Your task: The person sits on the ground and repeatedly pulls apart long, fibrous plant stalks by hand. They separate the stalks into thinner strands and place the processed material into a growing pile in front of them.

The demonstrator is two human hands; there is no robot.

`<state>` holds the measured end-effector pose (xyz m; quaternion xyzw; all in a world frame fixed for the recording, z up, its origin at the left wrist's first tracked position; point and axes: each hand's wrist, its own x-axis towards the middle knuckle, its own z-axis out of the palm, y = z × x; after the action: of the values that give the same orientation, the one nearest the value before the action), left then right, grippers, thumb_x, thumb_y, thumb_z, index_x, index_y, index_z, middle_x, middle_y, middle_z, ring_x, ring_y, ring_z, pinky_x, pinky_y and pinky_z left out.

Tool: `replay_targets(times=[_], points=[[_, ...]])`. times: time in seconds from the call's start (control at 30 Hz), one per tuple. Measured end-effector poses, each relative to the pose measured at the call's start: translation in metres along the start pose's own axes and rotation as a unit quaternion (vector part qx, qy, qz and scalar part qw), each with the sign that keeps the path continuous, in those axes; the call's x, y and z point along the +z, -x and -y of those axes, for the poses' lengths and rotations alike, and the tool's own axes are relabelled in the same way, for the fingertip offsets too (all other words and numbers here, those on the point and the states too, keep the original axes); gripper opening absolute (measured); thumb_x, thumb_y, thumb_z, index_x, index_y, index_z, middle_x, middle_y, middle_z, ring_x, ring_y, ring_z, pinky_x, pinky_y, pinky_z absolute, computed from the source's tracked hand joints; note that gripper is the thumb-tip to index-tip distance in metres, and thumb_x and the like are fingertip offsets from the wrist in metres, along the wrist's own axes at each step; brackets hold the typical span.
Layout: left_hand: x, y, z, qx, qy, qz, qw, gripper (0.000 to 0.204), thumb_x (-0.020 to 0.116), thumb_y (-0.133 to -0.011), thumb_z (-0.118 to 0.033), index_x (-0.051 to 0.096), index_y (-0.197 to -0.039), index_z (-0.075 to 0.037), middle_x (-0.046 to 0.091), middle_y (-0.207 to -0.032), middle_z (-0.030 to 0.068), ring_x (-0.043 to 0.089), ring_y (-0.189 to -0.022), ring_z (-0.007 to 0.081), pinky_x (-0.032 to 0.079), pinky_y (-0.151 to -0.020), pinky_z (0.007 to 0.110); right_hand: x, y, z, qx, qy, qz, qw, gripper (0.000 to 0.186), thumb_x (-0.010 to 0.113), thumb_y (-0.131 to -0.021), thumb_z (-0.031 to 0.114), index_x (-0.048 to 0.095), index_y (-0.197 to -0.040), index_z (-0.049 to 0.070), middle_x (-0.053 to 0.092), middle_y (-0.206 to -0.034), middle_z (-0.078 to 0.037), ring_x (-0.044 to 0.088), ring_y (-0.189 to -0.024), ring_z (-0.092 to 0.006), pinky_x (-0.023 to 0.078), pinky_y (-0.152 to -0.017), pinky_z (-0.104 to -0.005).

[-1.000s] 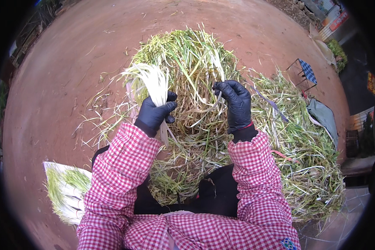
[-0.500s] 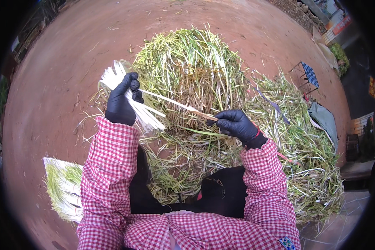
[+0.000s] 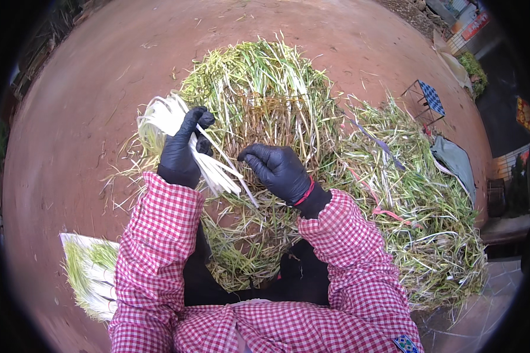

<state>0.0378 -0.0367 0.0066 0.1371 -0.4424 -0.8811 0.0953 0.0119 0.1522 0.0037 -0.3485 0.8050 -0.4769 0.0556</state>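
In my left hand (image 3: 185, 146), gloved in black, a bunch of white leafy stalks (image 3: 165, 115) is gripped. Its pale ends fan out above the fist, while thinner stalk ends hang down to the right. My right hand (image 3: 280, 170), also in a black glove with a red band at the wrist, is a little to the right of those ends. Its fingers are curled in a pinch, and whatever they may hold is hidden. Beyond both hands lies a large heap of green and white stalks (image 3: 271, 82) with brown, rooty parts facing me.
Loose leaves and stalks (image 3: 430, 235) spread over the ground at right, crossed by a purple strip (image 3: 377, 141) and a pink strip (image 3: 388, 213). Sorted bundles (image 3: 91, 267) lie on a sheet at lower left. A blue checked stool (image 3: 431, 99) stands far right, near a grey-green cloth (image 3: 455, 162).
My right hand has moved left toward the bunch, and the brown-tipped stalk it was pulling no longer stretches between my hands. My left hand has shifted slightly right and down with the bunch.
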Motion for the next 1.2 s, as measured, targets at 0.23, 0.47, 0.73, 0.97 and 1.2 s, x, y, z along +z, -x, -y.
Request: replay_targets(times=[0.23, 0.47, 0.73, 0.97, 1.2], points=[[0.003, -0.009, 0.007, -0.109, 0.047, 0.028, 0.992, 0.027, 0.065, -0.077, -0.026, 0.057, -0.098, -0.011, 0.052, -0.076, -0.0052, 0.042, -0.064, 0.0072, 0.034, -0.056, 0.023, 0.0, -0.007, -0.015, 0.02, -0.217, 0.011, 0.976, 0.035, 0.054, -0.087, 0.029, 0.056, -0.107, 0.0, 0.063, -0.094, -0.012, 0.06, -0.086, -0.0189, 0.046, -0.077, -0.0304], [-0.006, -0.014, 0.001, -0.123, 0.091, 0.027, 0.988, 0.023, 0.062, -0.081, -0.029, 0.056, -0.098, -0.014, 0.051, -0.076, -0.0067, 0.043, -0.06, 0.0059, 0.033, -0.053, 0.021, -0.012, -0.005, -0.01, -0.083, -0.03, -0.162, 0.983, 0.02, 0.062, -0.079, 0.012, 0.059, -0.096, 0.002, 0.061, -0.082, -0.008, 0.059, -0.074, -0.017, 0.048, -0.069, -0.0281], [0.007, -0.009, -0.004, -0.073, 0.106, 0.067, 0.989, 0.024, 0.059, -0.083, -0.019, 0.053, -0.105, -0.009, 0.058, -0.082, -0.0023, 0.047, -0.056, 0.0052, 0.038, -0.048, 0.018, -0.004, -0.004, -0.01, 0.058, -0.009, 0.0, 0.998, 0.023, 0.056, -0.084, 0.022, 0.061, -0.099, 0.005, 0.059, -0.065, -0.013, 0.059, -0.056, -0.0266, 0.047, -0.056, -0.0338], [0.015, -0.007, 0.04, -0.056, 0.054, 0.154, 0.985, 0.028, 0.061, -0.081, -0.019, 0.055, -0.1, 0.001, 0.059, -0.09, 0.0099, 0.056, -0.084, 0.0202, 0.046, -0.081, 0.033, -0.013, -0.01, 0.005, 0.013, 0.092, 0.092, 0.991, 0.031, 0.055, -0.082, 0.037, 0.065, -0.087, 0.008, 0.059, -0.067, -0.015, 0.058, -0.059, -0.0293, 0.044, -0.057, -0.0401], [0.025, -0.006, 0.035, -0.049, 0.128, 0.114, 0.984, 0.031, 0.059, -0.083, -0.019, 0.046, -0.105, -0.001, 0.051, -0.07, 0.0021, 0.051, -0.071, 0.018, 0.045, -0.064, 0.031, -0.004, -0.012, -0.003, 0.063, -0.137, 0.114, 0.982, 0.057, 0.062, -0.076, 0.049, 0.056, -0.101, -0.002, 0.061, -0.084, -0.013, 0.061, -0.079, -0.0194, 0.048, -0.069, -0.0322]])
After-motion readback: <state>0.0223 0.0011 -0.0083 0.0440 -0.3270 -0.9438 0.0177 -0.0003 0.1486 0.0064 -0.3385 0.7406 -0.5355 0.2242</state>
